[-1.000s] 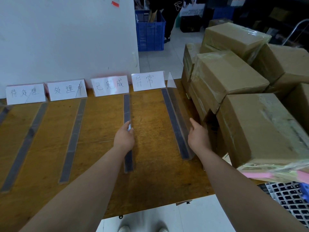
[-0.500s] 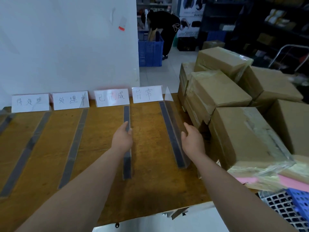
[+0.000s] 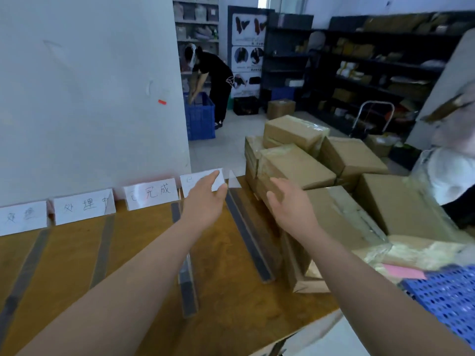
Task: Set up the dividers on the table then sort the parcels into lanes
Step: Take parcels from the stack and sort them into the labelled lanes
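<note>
Several clear divider strips lie lengthwise on the wooden table (image 3: 231, 299), among them one (image 3: 189, 291) under my left forearm and one (image 3: 248, 238) between my arms. White label cards (image 3: 150, 194) stand along the table's far edge. Brown taped parcels (image 3: 295, 163) are piled at the right. My left hand (image 3: 204, 201) hovers open over the table in front of the rightmost label card, holding nothing. My right hand (image 3: 291, 202) is open with spread fingers, raised just in front of the nearest parcel stack (image 3: 339, 217), not gripping it.
A white wall (image 3: 90, 98) rises behind the label cards. A blue perforated crate (image 3: 447, 299) sits at the lower right. A person in black bends over a blue bin (image 3: 200, 119) in the background. Dark shelving (image 3: 372, 68) and a trolley stand farther back.
Both hands have lifted off the dividers and moved forward and right toward the parcels. My left hand let go of the middle divider. The view has tilted upward.
</note>
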The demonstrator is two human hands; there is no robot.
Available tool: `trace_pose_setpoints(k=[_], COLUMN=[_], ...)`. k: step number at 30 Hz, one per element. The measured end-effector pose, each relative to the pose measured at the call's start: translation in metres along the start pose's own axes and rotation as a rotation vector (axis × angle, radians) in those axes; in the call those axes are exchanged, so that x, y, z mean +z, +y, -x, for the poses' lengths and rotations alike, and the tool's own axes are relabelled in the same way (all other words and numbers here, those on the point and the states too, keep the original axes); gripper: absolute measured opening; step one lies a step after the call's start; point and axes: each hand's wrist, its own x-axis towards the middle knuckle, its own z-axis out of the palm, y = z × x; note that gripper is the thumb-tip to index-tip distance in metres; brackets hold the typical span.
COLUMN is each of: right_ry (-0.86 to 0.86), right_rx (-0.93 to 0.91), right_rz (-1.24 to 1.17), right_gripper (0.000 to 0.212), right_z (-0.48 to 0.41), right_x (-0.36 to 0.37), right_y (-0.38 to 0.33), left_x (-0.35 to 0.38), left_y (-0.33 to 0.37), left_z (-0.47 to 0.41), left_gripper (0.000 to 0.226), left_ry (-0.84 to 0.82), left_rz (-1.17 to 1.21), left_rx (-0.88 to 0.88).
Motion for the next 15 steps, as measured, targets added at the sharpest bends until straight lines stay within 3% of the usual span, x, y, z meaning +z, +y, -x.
trace_pose_setpoints(k=[8, 12, 15], right_ry=[0.006, -0.061, -0.121], right_rx=[0.208, 0.298, 0.299], right_rz=[0.131, 0.282, 0.314], right_gripper=[0.044, 0.044, 0.024], right_z=[0.027, 0.043, 0.049], right_x=[-0.081, -0.099, -0.11], right_y=[0.054, 0.085, 0.103], left_x=[0.033, 0.067, 0.094], left_y=[0.058, 0.076, 0.091], left_z=[0.019, 0.035, 0.048], left_gripper=[0.055, 0.063, 0.067], left_ry=[-0.218, -0.386, -0.485], left_rz=[0.03, 0.066, 0.118], left_rx=[0.164, 0.107, 0.005])
